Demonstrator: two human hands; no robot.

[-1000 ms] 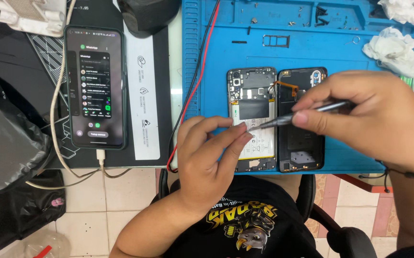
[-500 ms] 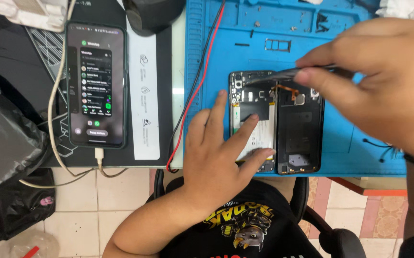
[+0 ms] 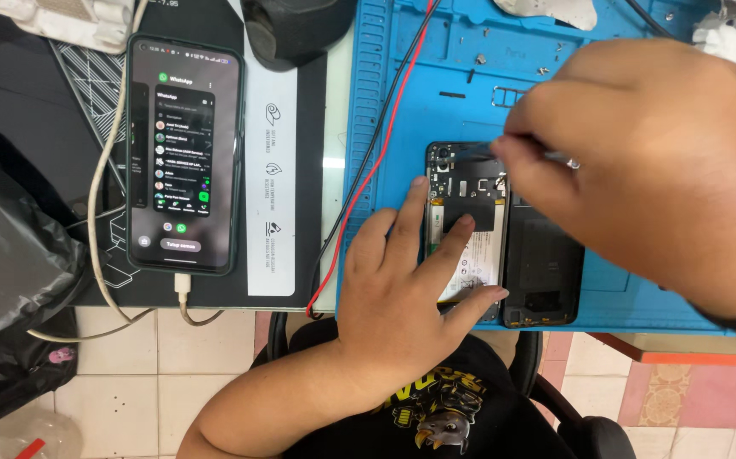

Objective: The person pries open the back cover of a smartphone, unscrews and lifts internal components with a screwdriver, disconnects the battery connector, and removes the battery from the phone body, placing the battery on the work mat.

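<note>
On blue mat [image 3: 402, 102], L hand [image 3: 402, 289] flat on opened phone [image 3: 466, 229], R hand [image 3: 640, 161] moved up, pinching tweezers [image 3: 529, 153].

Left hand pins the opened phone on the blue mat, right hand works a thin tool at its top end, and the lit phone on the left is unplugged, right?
Not quite. The head view shows the lit phone has a white cable plugged into its bottom end. The rest holds: the left hand presses the opened phone onto the blue mat, and the right hand works a thin tool at its top end.
</note>
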